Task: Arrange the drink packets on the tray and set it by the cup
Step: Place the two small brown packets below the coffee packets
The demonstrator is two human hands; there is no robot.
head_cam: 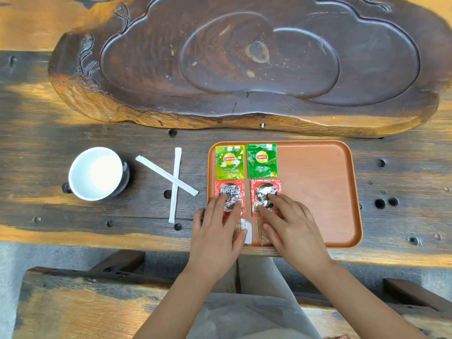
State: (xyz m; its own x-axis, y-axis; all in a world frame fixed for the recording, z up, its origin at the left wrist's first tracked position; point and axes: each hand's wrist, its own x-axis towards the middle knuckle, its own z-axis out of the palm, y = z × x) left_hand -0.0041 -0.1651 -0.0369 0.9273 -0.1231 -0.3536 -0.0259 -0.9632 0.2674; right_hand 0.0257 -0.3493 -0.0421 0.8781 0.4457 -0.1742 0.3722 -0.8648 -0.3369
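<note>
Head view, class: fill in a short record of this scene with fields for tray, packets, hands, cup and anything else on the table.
tray: orange tray on the wooden table, right half bare
green packets: two Lipton packets side by side in the far row
red packets: two Nescafe packets in the row below
left hand: fingers resting on the left red packet
right hand: fingers resting on the right red packet
cup: white inside, left of the tray, apart from it
other: two crossed white sticks between the cup and the tray

Two green Lipton packets [245,161] lie flat beyond the fingertips. Two red Nescafe packets [247,194] sit under them on the orange tray [318,192]. The white cup [96,173] stands well left.
</note>
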